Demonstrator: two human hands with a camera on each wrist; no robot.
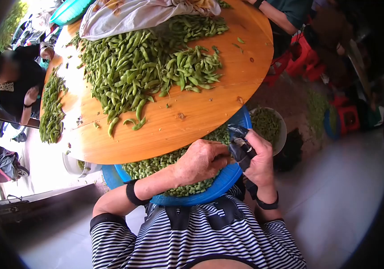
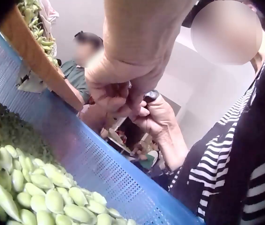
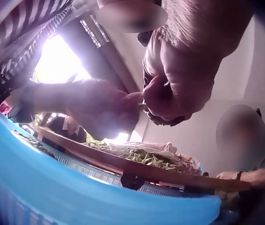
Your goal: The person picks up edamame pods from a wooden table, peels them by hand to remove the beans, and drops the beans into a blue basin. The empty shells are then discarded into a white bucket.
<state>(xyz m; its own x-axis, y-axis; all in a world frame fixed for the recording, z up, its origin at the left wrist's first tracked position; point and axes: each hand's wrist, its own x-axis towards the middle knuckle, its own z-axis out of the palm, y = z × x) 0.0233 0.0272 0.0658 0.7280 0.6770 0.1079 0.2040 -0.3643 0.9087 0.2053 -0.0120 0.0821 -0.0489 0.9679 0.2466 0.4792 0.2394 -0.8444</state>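
Observation:
My left hand (image 1: 201, 160) is over a blue basket (image 1: 222, 183) of shelled green beans (image 1: 156, 168), its fingers curled in toward the other hand. My right hand (image 1: 260, 160), with black coverings on some fingers, meets it above the basket's right side. In the right wrist view, a small pale-green pod (image 3: 142, 107) shows between the fingertips of both hands, mostly hidden by them; both appear to pinch it. The left wrist view shows the beans (image 2: 53, 199) heaped below the hands, inside the basket's perforated wall (image 2: 109, 159).
A round wooden table (image 1: 192, 116) overhangs the basket, bearing a big heap of green pods (image 1: 129, 67) and a white cloth sack (image 1: 133, 18). A white bucket (image 1: 283, 130) stands right of the basket. One person (image 1: 19, 85) sits at the left; another person's arm (image 1: 277, 15) is at the far right.

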